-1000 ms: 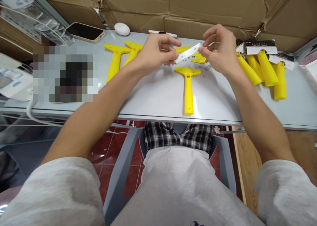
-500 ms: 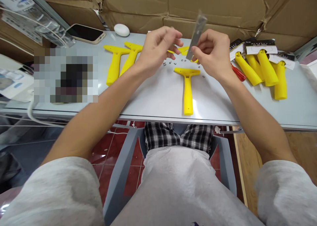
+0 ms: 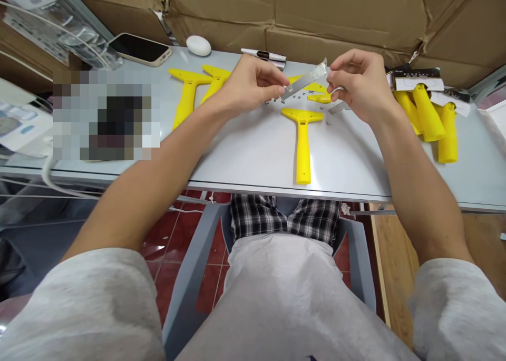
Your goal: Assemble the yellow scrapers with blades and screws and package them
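My left hand (image 3: 256, 84) pinches one end of a flat metal blade (image 3: 302, 84), tilted up to the right above the table. Its far end looks wrapped in clear film. Close to that end is my right hand (image 3: 358, 84), fingers curled together; whether they hold anything is hidden. Below the right fingers shows a second metal strip (image 3: 338, 108), partly covered by the hand. A yellow T-shaped scraper handle (image 3: 302, 147) lies in front of me. Behind it are several small screws (image 3: 299, 96) and yellow plastic pieces (image 3: 319, 97).
More yellow scraper handles (image 3: 185, 100) lie at left, partly behind my left arm. Carded yellow handles (image 3: 429, 113) are piled at right. A phone (image 3: 140, 49), a white oval object (image 3: 198, 45) and a marker-like item (image 3: 264, 55) sit along the back, before cardboard (image 3: 300, 13).
The blade has passed from my right hand to my left and now slants instead of standing steep. My right hand has shifted right, and a second strip shows beneath it.
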A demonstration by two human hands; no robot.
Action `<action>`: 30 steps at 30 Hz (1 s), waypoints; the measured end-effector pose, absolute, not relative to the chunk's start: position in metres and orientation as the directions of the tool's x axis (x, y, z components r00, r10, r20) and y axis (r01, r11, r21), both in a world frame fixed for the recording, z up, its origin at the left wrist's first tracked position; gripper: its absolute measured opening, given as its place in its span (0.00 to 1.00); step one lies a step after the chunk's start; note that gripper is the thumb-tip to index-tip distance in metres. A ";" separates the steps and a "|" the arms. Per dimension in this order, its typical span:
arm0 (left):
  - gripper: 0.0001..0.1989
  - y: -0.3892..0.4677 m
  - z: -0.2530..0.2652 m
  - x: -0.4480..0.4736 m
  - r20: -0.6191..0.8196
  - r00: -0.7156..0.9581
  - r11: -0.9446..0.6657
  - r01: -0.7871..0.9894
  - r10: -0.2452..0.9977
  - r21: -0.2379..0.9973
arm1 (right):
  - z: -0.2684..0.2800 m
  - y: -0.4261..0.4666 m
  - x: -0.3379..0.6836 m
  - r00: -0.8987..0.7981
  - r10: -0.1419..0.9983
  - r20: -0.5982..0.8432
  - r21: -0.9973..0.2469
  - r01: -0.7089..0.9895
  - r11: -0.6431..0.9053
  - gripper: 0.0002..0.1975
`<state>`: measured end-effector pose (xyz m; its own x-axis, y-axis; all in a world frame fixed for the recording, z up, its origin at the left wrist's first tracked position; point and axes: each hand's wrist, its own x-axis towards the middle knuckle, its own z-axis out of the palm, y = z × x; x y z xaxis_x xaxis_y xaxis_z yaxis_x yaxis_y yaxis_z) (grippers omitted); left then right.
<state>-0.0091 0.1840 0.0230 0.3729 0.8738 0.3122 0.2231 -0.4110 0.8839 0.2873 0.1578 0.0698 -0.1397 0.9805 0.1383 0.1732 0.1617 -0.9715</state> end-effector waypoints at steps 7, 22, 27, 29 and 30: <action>0.18 0.189 0.023 -0.019 0.241 0.429 -0.375 0.262 0.871 0.889 | 0.074 0.148 0.297 -0.276 0.938 0.210 -0.904 0.309 0.294 0.23; 0.14 0.171 0.033 -0.013 0.233 0.421 -0.361 0.254 0.876 0.897 | 0.089 0.138 0.300 -0.307 0.951 0.047 -0.739 0.630 0.240 0.11; 0.19 0.170 0.033 -0.007 0.320 0.426 -0.432 0.197 0.846 0.880 | 0.089 0.141 0.303 -0.272 0.962 -0.001 -0.856 0.497 0.140 0.10; 0.19 0.174 0.029 -0.006 0.361 0.425 -0.467 0.176 0.830 0.867 | 0.086 0.145 0.308 -0.299 0.954 -0.019 -0.865 0.483 0.135 0.08; 0.18 0.177 0.026 -0.005 0.377 0.423 -0.480 0.170 0.824 0.860 | 0.084 0.147 0.310 -0.325 0.945 -0.028 -0.860 0.490 0.144 0.09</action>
<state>-0.0053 0.1766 0.0262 0.4230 0.8241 0.3767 0.1698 -0.4804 0.8605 0.3100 0.1473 0.0843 -0.3255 0.9451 -0.0278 0.4905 0.1436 -0.8595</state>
